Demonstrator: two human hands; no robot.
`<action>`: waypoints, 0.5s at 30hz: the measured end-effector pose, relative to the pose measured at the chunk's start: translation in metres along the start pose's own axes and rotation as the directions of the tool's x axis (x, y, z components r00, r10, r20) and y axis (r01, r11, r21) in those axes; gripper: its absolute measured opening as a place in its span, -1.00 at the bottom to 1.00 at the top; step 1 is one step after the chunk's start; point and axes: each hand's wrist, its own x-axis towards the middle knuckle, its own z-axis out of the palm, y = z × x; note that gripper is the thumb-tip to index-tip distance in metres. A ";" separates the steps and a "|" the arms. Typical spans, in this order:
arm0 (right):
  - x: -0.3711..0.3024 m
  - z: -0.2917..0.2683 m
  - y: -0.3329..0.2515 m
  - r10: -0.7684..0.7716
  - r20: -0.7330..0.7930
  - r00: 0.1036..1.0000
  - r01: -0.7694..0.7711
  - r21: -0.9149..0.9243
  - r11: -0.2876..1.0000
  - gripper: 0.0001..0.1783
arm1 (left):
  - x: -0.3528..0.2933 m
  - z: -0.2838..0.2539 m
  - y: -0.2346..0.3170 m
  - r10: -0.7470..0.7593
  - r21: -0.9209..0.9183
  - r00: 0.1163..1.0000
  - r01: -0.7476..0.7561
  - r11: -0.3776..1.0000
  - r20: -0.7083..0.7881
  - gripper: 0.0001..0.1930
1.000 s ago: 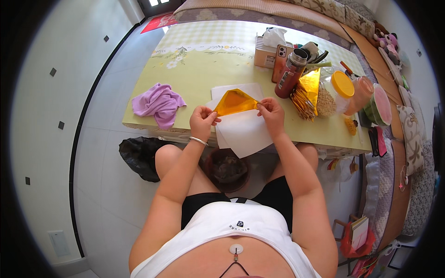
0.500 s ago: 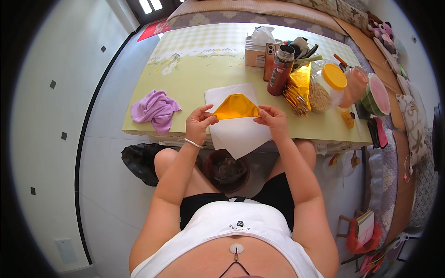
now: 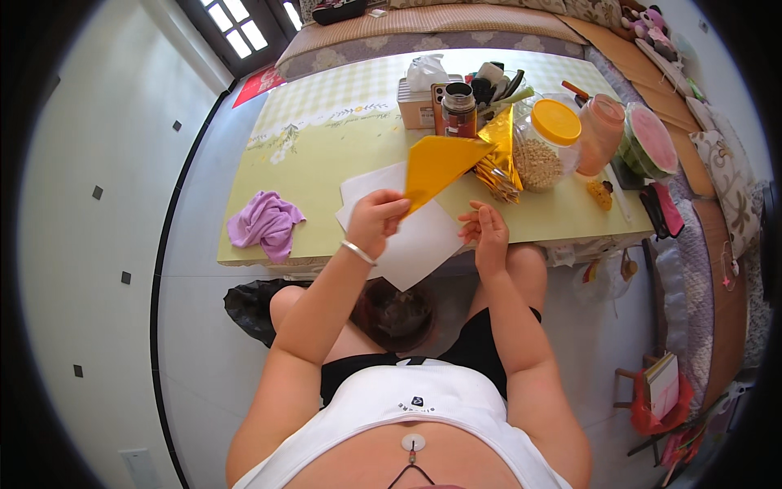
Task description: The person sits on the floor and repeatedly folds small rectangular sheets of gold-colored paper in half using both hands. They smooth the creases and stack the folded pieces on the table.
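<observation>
Lifted now, the folded yellow paper (image 3: 440, 167) has left the white sheet (image 3: 407, 232) where both hands pressed it half a second ago; only my left hand (image 3: 376, 222) holds it, and my right hand (image 3: 486, 232) has come away.

From my seat, the left thumb and fingers are pinched on the paper's lower corner, and the triangle stands up and leans toward two o'clock, its tip close to the gold foil bag (image 3: 501, 155). The right hand hovers at three o'clock of the white sheet, fingers loosely together and slightly curled, holding nothing.

To carry this step well, I judge the free hand should take the far corner before any turning, so the crease does not spring open. Keeping the paper low over the white sheet would steer it clear of the yellow-lidded jar (image 3: 550, 143) at one o'clock. A purple cloth (image 3: 265, 224) lies at nine o'clock on the yellow-green table (image 3: 326, 155), well apart.
</observation>
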 end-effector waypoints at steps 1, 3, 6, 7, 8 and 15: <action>-0.002 -0.001 0.003 -0.025 -0.037 0.999 0.025 0.008 1.000 -0.64 | 0.006 0.018 -0.001 -0.062 -0.067 0.996 0.066 0.996 0.060 -0.88; -0.004 -0.005 0.010 -0.062 -0.012 0.998 0.061 -0.045 0.997 -0.68 | 0.020 0.058 -0.006 -0.160 -0.181 0.980 0.179 0.967 0.116 -0.87; -0.004 -0.007 0.015 -0.073 0.028 0.997 0.075 -0.079 0.994 -0.75 | 0.055 0.101 -0.025 -0.260 -0.319 0.953 0.297 0.900 0.154 -0.89; -0.004 -0.007 0.016 -0.068 0.042 0.997 0.071 -0.085 0.994 -0.76 | 0.066 0.108 -0.032 -0.279 -0.348 0.943 0.326 0.879 0.180 -0.92; -0.004 -0.008 0.017 -0.077 0.040 0.996 0.080 -0.080 0.994 -0.77 | 0.075 0.117 -0.037 -0.304 -0.361 0.943 0.333 0.871 0.136 -0.93; -0.003 -0.007 0.019 -0.110 0.072 0.991 0.118 -0.114 0.987 -0.84 | 0.109 0.157 -0.043 -0.298 -0.404 0.948 0.232 0.885 -0.109 -0.87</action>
